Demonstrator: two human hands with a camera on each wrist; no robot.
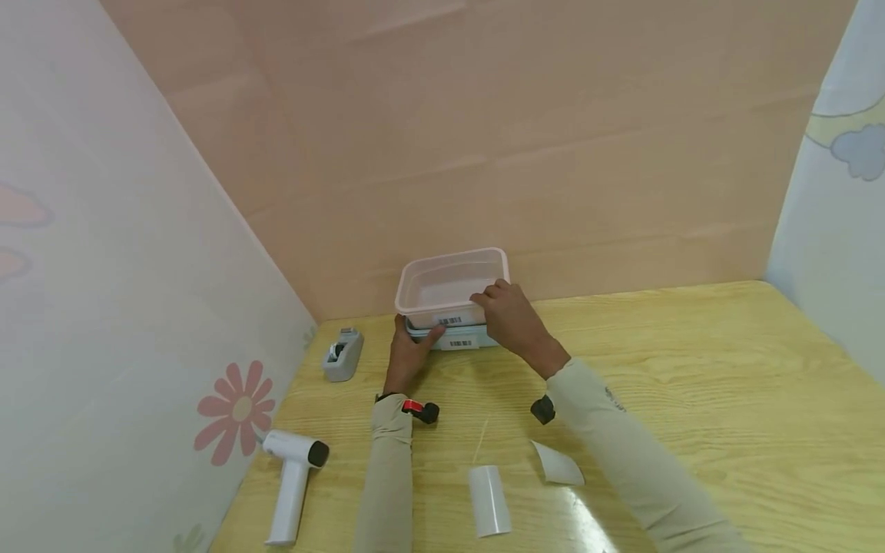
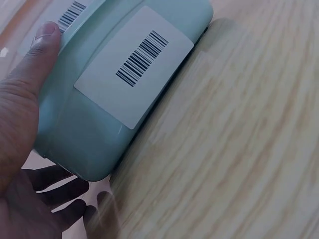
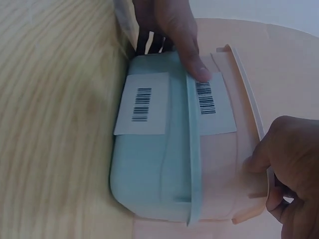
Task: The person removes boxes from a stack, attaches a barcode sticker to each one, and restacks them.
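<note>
- Lying at the far left of the wooden counter are a white handheld tool and a grey tape dispenser.
- The left hand grips the left end of a pale green container, thumb pressing the pink one's barcode label.
- A pink container sits nested in the green one, by the back wall.
- The right hand grasps the pink container's near rim.
- Two white label backings lie nearer the person.

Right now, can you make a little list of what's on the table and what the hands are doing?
Top: pink tub nested in green tub
Labels: barcode sticker on each
Left hand: holds the green tub's corner, thumb on pink tub
Right hand: grips the pink tub's rim
Nearby: tape dispenser, white handheld tool, two backing slips
</note>
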